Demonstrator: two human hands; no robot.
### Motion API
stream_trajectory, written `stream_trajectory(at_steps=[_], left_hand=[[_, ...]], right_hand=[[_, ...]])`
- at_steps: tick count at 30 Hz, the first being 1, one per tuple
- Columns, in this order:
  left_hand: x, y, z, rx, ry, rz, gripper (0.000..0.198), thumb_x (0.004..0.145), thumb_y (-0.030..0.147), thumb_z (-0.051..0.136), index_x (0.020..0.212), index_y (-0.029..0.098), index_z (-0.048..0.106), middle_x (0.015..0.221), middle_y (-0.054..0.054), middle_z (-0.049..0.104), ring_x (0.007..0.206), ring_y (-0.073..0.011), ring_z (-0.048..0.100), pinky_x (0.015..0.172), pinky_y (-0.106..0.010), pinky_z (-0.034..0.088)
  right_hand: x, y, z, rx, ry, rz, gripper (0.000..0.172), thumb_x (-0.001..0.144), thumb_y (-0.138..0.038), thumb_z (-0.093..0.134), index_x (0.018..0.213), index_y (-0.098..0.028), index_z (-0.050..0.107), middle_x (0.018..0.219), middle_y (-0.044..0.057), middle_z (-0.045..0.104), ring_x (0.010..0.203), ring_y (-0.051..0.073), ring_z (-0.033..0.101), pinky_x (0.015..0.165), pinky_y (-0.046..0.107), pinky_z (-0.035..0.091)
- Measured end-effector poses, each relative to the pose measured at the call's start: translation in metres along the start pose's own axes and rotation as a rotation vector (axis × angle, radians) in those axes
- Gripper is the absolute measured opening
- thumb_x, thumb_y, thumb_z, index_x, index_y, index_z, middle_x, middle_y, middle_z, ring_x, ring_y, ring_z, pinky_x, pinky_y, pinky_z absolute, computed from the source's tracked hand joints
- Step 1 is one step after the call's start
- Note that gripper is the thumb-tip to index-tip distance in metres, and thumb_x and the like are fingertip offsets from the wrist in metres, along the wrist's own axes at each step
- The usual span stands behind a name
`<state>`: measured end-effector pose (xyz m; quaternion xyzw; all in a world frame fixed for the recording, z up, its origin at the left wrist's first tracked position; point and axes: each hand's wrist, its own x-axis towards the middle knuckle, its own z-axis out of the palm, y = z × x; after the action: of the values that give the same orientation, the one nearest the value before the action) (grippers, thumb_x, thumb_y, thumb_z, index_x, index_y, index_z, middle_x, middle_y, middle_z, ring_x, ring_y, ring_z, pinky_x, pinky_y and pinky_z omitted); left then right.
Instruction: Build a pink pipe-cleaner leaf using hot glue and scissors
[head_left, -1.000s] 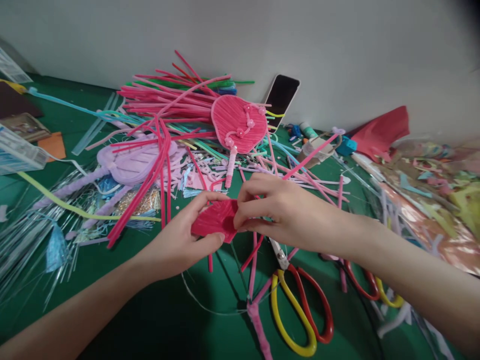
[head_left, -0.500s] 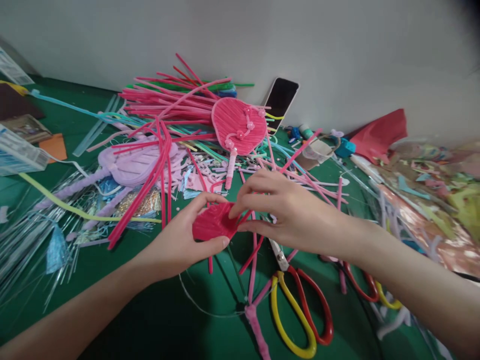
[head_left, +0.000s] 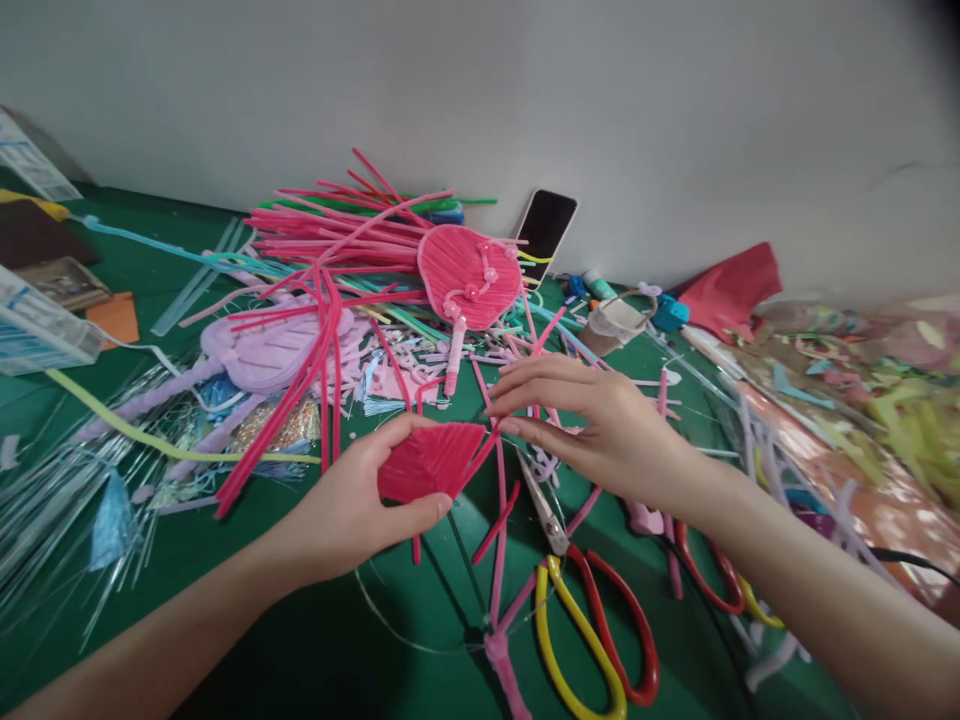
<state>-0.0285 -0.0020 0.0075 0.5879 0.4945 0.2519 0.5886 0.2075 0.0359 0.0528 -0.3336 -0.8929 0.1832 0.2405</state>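
1. From my end I see the left hand (head_left: 349,500) just left of centre in the frame, pinching the crimson panel (head_left: 424,455) between thumb and fingers.
2. The right hand (head_left: 600,410), right of centre, has thumb and fingertips drawn together, pinching the end of a crimson strand (head_left: 483,458) at the panel's right corner.
3. So the panel sits between the two hands, raised over the green surface (head_left: 165,215), slightly below mid-frame and nearer the left palm.
4. Below the right hand I have scissors (head_left: 556,540) with one yellow and one red handle, blades pointing up the frame. Beside them, at bottom centre, is a wrapped pink stem (head_left: 504,665), with a clear thread (head_left: 427,650) curving off to its left.
5. Past the hands, upper centre, a beaded pink fan (head_left: 469,275) lies against a bundle of pink stems (head_left: 337,235); a phone (head_left: 546,235) leans on the wall behind.
6. Left of centre, loose crimson stems (head_left: 274,430) cross a lilac piece (head_left: 262,350); a blue tassel (head_left: 112,530) lies at lower left.
7. Upper right, I make out a small pale basket (head_left: 615,325) and a red sheet (head_left: 735,290).
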Motion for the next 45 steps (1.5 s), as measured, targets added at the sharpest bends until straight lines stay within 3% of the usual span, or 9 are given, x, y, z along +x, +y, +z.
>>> stream_trajectory(at_steps=[3, 6, 12, 16, 21, 29, 36, 45], left_hand=[[-0.002, 0.001, -0.001, 0.006, -0.005, -0.012, 0.049, 0.077, 0.041, 0.073, 0.118, 0.024, 0.053, 0.102, -0.004, 0.071, 0.085, -0.0252, 0.072, 0.069, -0.032, 0.059], [-0.004, 0.002, -0.001, -0.032, -0.024, 0.006, 0.043, 0.079, 0.040, 0.072, 0.115, 0.024, 0.055, 0.091, -0.002, 0.072, 0.078, -0.0242, 0.072, 0.066, -0.032, 0.060], [-0.004, 0.005, -0.003, -0.007, -0.024, 0.051, 0.039, 0.079, 0.039, 0.071, 0.113, 0.025, 0.058, 0.094, -0.002, 0.072, 0.077, -0.0229, 0.072, 0.067, -0.032, 0.060], [-0.005, 0.005, -0.003, 0.037, 0.009, 0.091, 0.040, 0.079, 0.038, 0.071, 0.114, 0.023, 0.058, 0.100, -0.003, 0.070, 0.080, -0.0222, 0.070, 0.069, -0.031, 0.058], [-0.005, 0.005, -0.003, 0.025, -0.030, 0.099, 0.036, 0.081, 0.036, 0.069, 0.112, 0.024, 0.056, 0.097, -0.002, 0.068, 0.080, -0.0212, 0.069, 0.069, -0.030, 0.057], [-0.007, 0.005, -0.005, 0.060, -0.008, 0.120, 0.037, 0.082, 0.038, 0.069, 0.113, 0.024, 0.056, 0.099, -0.002, 0.071, 0.081, -0.0215, 0.071, 0.071, -0.029, 0.057], [-0.005, 0.000, -0.004, 0.088, -0.002, 0.109, 0.043, 0.082, 0.038, 0.069, 0.119, 0.024, 0.054, 0.112, -0.004, 0.067, 0.095, -0.0237, 0.069, 0.079, -0.031, 0.055], [-0.006, -0.002, -0.007, 0.056, -0.048, 0.155, 0.042, 0.083, 0.037, 0.070, 0.119, 0.025, 0.053, 0.108, -0.002, 0.067, 0.090, -0.0209, 0.069, 0.076, -0.028, 0.055]], right_hand=[[0.001, -0.002, 0.002, 0.052, 0.022, 0.043, 0.012, 0.092, -0.026, 0.061, 0.098, -0.021, 0.070, 0.104, 0.007, 0.073, 0.103, 0.020, 0.066, 0.092, 0.037, 0.052], [-0.001, -0.006, 0.005, 0.110, 0.077, 0.125, 0.010, 0.090, -0.028, 0.064, 0.095, -0.021, 0.071, 0.103, 0.006, 0.073, 0.101, 0.020, 0.067, 0.089, 0.035, 0.053], [-0.009, -0.027, 0.021, -0.022, 0.383, 0.266, 0.003, 0.087, -0.022, 0.067, 0.086, -0.022, 0.071, 0.099, 0.007, 0.071, 0.097, 0.021, 0.067, 0.085, 0.036, 0.055], [-0.018, -0.048, 0.035, -0.108, 0.466, 0.257, 0.009, 0.086, -0.026, 0.069, 0.092, -0.020, 0.072, 0.095, 0.008, 0.073, 0.093, 0.021, 0.070, 0.082, 0.034, 0.058], [-0.022, -0.060, 0.048, -0.155, 0.507, 0.291, 0.019, 0.084, -0.026, 0.071, 0.101, -0.020, 0.072, 0.102, 0.010, 0.074, 0.090, 0.021, 0.071, 0.082, 0.034, 0.060], [-0.017, -0.055, 0.057, 0.152, 0.528, 0.477, 0.021, 0.078, -0.022, 0.075, 0.099, -0.021, 0.073, 0.090, 0.004, 0.077, 0.076, 0.018, 0.073, 0.072, 0.031, 0.062], [-0.019, -0.053, 0.062, 0.408, 0.526, 0.670, 0.023, 0.076, -0.031, 0.076, 0.097, -0.022, 0.075, 0.091, 0.004, 0.077, 0.083, 0.019, 0.073, 0.074, 0.031, 0.061], [-0.017, -0.054, 0.063, 0.610, 0.530, 0.740, 0.021, 0.073, -0.032, 0.077, 0.092, -0.023, 0.075, 0.088, 0.003, 0.077, 0.083, 0.020, 0.073, 0.073, 0.030, 0.059]])
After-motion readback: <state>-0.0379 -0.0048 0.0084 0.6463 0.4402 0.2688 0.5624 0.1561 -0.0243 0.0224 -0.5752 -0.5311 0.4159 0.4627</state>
